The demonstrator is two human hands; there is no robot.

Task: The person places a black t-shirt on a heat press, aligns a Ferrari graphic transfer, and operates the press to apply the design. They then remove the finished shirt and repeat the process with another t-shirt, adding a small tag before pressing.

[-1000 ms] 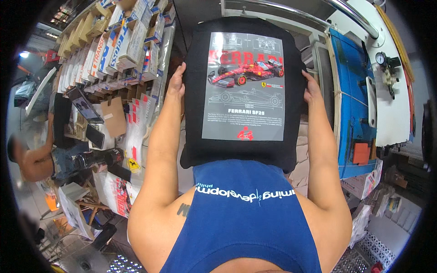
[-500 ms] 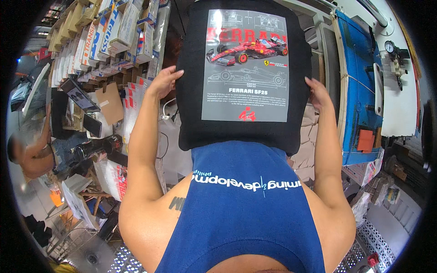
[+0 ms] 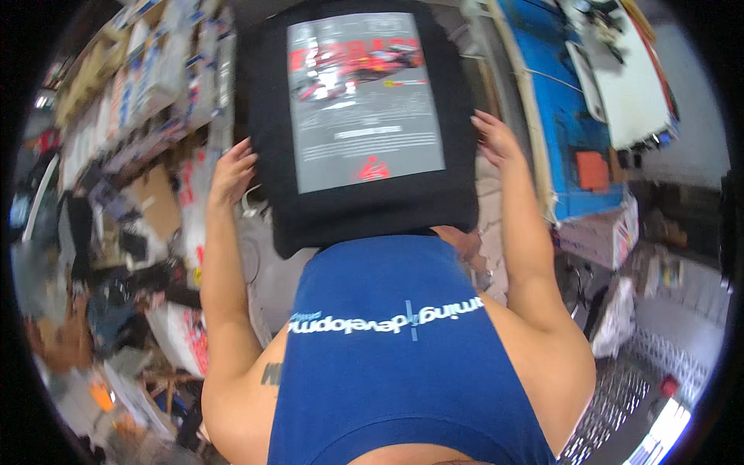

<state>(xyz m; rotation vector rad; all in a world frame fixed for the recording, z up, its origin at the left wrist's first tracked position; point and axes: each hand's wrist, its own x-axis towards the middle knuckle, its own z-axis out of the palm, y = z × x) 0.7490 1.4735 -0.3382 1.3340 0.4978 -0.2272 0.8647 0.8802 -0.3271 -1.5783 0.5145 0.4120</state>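
Note:
A black T-shirt (image 3: 372, 213) lies spread out in front of me, its lower edge against my body. On it is a shiny grey rectangular print (image 3: 368, 128) with a red racing car, small pale text and a red mark near the bottom. My left hand (image 3: 233, 172) is at the shirt's left side, fingers bent and closed on the cloth edge. At the right side, a little farther away, my right hand (image 3: 496, 141) pinches the other edge. Motion blurs the fingertips, and the shirt's underside is hidden.
Long boxes (image 3: 147, 85) are stacked on a rack at the left. A blue machine or bench (image 3: 550, 93) stands at the right, with a red-orange block (image 3: 593, 170) on it. A white and pink carton (image 3: 601, 236) sits below. Another person (image 3: 58, 341) is blurred at the far left.
The whole view has shifted, so shirt and hands appear farther left and slightly tilted. Both hands stay at the shirt's sides. Glare now covers part of the car print.

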